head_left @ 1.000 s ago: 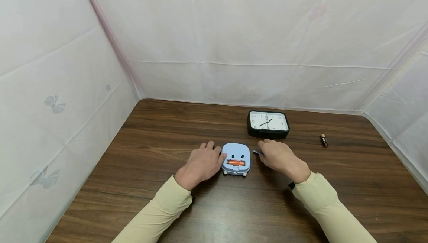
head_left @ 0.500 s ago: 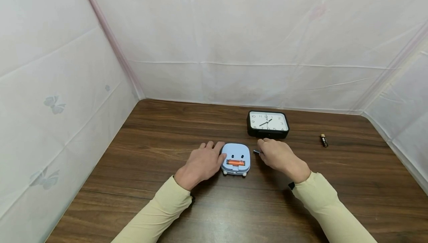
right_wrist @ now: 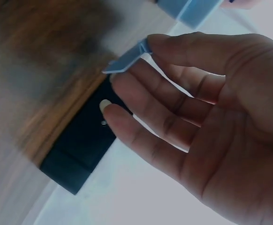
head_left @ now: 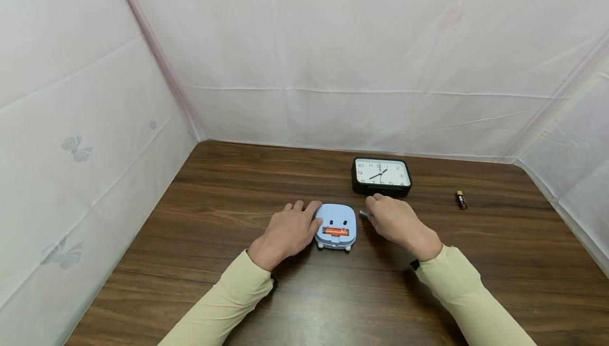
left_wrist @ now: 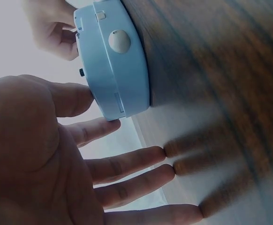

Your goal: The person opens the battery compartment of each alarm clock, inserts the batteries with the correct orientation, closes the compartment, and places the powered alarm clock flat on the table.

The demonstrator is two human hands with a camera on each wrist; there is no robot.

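Observation:
A light blue alarm clock (head_left: 335, 210) lies face down on the table, its two white feet toward me. Its battery compartment is uncovered and holds an orange battery (head_left: 335, 231); two dark knobs stick up above that. My left hand (head_left: 287, 229) grips the clock's left edge, thumb on its back and index finger along the side. The other left fingertips rest on the table, as the left wrist view shows. To the clock's right, my right hand (head_left: 395, 221) pinches a small light blue battery cover (right_wrist: 129, 58) between thumb and fingers.
A black rectangular clock (head_left: 382, 174) with a white dial sits just beyond my right hand. Farther right lies a black and gold battery (head_left: 461, 200) on the brown wooden table (head_left: 247, 176). White sheeting (head_left: 304, 60) closes off the back and both sides.
My left index finger has shifted right, to the blue clock's upper left corner. My right hand has moved slightly forward, the battery cover with it. The blue clock stays in place.

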